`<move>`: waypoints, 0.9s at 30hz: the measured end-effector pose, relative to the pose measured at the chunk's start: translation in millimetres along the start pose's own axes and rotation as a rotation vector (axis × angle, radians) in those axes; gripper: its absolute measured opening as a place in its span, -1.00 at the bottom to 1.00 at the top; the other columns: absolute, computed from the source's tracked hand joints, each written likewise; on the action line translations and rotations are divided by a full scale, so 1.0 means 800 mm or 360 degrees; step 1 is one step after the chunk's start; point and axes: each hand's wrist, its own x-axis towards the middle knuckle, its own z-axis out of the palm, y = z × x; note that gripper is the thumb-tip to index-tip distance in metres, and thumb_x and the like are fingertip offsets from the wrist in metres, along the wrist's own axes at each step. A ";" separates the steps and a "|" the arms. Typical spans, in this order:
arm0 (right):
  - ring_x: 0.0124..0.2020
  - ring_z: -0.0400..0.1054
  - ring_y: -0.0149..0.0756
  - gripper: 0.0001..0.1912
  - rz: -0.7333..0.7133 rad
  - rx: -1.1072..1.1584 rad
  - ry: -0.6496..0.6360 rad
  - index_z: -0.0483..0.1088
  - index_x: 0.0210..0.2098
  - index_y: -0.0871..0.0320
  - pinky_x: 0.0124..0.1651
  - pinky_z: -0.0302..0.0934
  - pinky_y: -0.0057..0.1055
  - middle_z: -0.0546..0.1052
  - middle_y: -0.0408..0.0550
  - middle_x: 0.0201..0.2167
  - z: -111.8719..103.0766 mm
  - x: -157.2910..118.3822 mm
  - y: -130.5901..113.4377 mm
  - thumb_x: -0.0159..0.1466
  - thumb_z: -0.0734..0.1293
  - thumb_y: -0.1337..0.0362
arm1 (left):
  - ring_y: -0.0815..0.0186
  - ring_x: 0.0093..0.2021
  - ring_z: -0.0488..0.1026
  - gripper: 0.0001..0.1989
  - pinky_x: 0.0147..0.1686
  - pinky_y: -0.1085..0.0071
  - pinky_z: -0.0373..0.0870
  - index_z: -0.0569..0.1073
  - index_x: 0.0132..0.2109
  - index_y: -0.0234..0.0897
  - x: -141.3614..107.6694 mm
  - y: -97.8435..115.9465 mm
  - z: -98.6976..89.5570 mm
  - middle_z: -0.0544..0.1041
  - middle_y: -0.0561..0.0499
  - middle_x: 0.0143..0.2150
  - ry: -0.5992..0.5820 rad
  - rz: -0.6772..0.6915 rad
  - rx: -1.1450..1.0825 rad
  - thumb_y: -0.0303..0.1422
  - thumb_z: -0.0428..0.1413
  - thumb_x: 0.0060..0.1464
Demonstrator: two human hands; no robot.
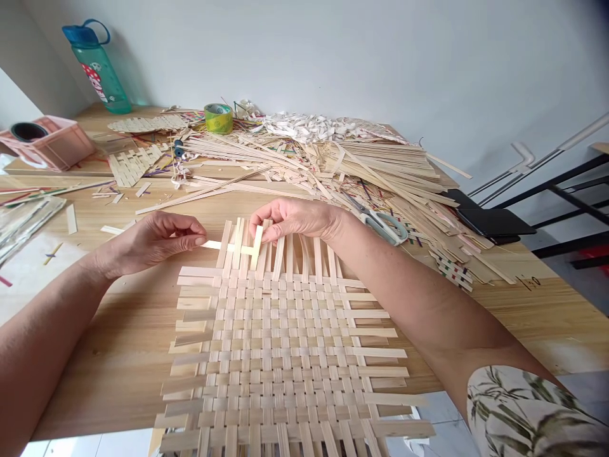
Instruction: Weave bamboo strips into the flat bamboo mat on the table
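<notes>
A woven mat [285, 343] of pale flat wood strips lies in front of me, its loose strip ends sticking out on all sides. My left hand [157, 244] pinches one end of a crosswise wood strip [216, 245] at the mat's far left corner. That strip runs right, among the upright strips of the far edge. With thumb and fingers closed, my right hand [295, 219] grips an upright strip [257, 249] near its top. The other upright strips stand to its left and right, partly behind the hand.
Scissors [380, 223] lie beyond my right forearm, near a pile of loose strips [375, 162]. At the back are a tape roll [218, 119] and a teal bottle [102, 73]. A pink basket [59, 145] stands far left. A black flat object [495, 219] sits at the right edge.
</notes>
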 end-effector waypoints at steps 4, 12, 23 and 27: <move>-0.39 0.36 -0.51 -0.78 0.0022 -0.0014 0.0013 0.49 -0.24 0.27 -0.27 0.22 -0.55 0.56 -0.10 -0.34 0.000 0.000 -0.001 0.18 0.48 0.26 | 0.46 -0.41 0.24 -0.70 -0.41 0.55 0.17 0.51 -0.27 -0.37 -0.001 -0.001 -0.001 0.40 0.08 -0.42 -0.0006 0.0013 0.0002 -0.18 0.13 0.24; -0.41 0.28 -0.52 -0.71 0.0103 -0.0182 0.0026 0.51 -0.16 0.30 -0.31 0.12 -0.52 0.53 -0.12 -0.35 0.002 -0.002 -0.007 0.20 0.46 0.23 | 0.44 -0.42 0.25 -0.70 -0.43 0.54 0.18 0.51 -0.27 -0.37 -0.002 0.004 -0.004 0.42 0.06 -0.42 0.0042 0.0050 -0.0026 -0.17 0.14 0.22; -0.42 0.26 -0.52 -0.76 0.0077 -0.0122 0.0065 0.53 -0.25 0.28 -0.31 0.11 -0.51 0.53 -0.11 -0.36 0.000 0.001 0.001 0.19 0.47 0.21 | 0.41 -0.41 0.25 -0.67 -0.41 0.50 0.21 0.52 -0.29 -0.35 -0.002 0.015 -0.006 0.42 0.04 -0.42 0.0072 0.0013 -0.0059 -0.12 0.16 0.16; -0.41 0.28 -0.51 -0.79 0.0070 -0.0077 0.0069 0.55 -0.28 0.26 -0.30 0.13 -0.52 0.54 -0.13 -0.39 0.000 0.001 0.002 0.18 0.47 0.22 | 0.40 -0.40 0.27 -0.67 -0.38 0.49 0.24 0.53 -0.29 -0.35 -0.002 0.024 -0.008 0.44 0.02 -0.41 0.0114 0.0007 -0.0100 -0.12 0.19 0.12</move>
